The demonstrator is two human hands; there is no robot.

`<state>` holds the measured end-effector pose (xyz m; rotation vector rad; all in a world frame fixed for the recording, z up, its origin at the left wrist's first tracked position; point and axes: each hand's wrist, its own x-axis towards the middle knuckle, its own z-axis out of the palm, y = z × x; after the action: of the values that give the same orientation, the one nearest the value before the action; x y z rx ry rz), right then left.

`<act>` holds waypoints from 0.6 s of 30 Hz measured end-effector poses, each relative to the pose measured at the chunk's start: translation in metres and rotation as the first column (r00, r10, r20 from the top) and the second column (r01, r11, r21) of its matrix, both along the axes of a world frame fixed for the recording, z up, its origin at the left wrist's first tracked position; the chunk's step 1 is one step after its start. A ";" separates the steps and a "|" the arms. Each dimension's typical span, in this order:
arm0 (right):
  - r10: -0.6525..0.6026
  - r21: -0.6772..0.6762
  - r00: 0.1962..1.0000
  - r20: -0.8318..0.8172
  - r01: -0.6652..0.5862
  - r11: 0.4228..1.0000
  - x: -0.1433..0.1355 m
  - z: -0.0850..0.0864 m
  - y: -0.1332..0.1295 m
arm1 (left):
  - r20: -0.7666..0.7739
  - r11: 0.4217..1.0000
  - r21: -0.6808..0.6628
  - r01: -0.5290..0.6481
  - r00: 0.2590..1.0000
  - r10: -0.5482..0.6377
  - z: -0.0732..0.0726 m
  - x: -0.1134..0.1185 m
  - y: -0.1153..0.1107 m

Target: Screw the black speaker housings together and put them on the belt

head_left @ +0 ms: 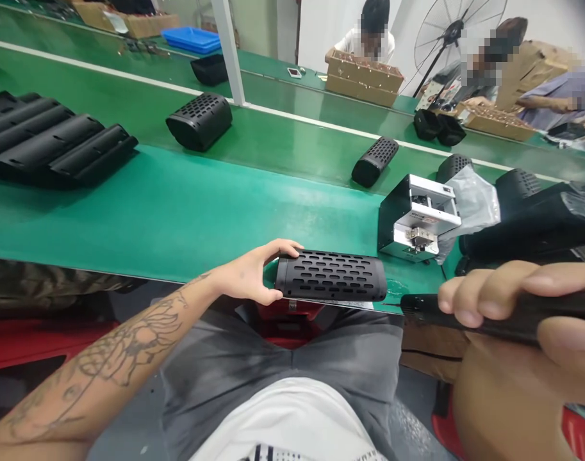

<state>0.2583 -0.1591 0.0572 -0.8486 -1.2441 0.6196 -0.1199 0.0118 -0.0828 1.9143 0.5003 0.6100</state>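
A black slotted housing, shaped like a speaker case, lies lengthwise at the front edge of the green mat. Its rows of oval slots face up, and small holes run along its near side. My left hand grips its left end between thumb and fingers. At the right, my right hand is wrapped round a black electric screwdriver. The screwdriver lies nearly level, its thin bit pointing left toward the housing's right end. Whether the bit touches the housing I cannot tell.
Behind the screwdriver stands a silver and black screw feeder, with a clear plastic bag beside it. Similar housings sit farther back on the green belt. Several long black shells are stacked left. Across the line, people work at cardboard boxes.
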 end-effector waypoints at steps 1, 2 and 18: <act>0.049 0.024 0.999 0.020 -0.050 0.998 -0.006 -0.001 0.004 | -0.016 1.000 -0.001 0.005 1.000 -0.005 0.001 -0.001 0.001; 0.080 0.043 0.996 0.036 -0.081 0.996 -0.011 -0.003 0.007 | -0.030 1.000 -0.002 0.007 1.000 -0.007 0.001 -0.002 0.002; 0.143 -0.027 0.989 0.037 -0.142 0.990 -0.028 -0.016 0.027 | -0.035 0.999 -0.028 -0.020 0.999 0.019 0.002 0.000 -0.007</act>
<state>0.2304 -0.1325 0.0409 -0.7996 -1.3433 0.7364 -0.1203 0.0047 -0.0810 1.8978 0.5483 0.5800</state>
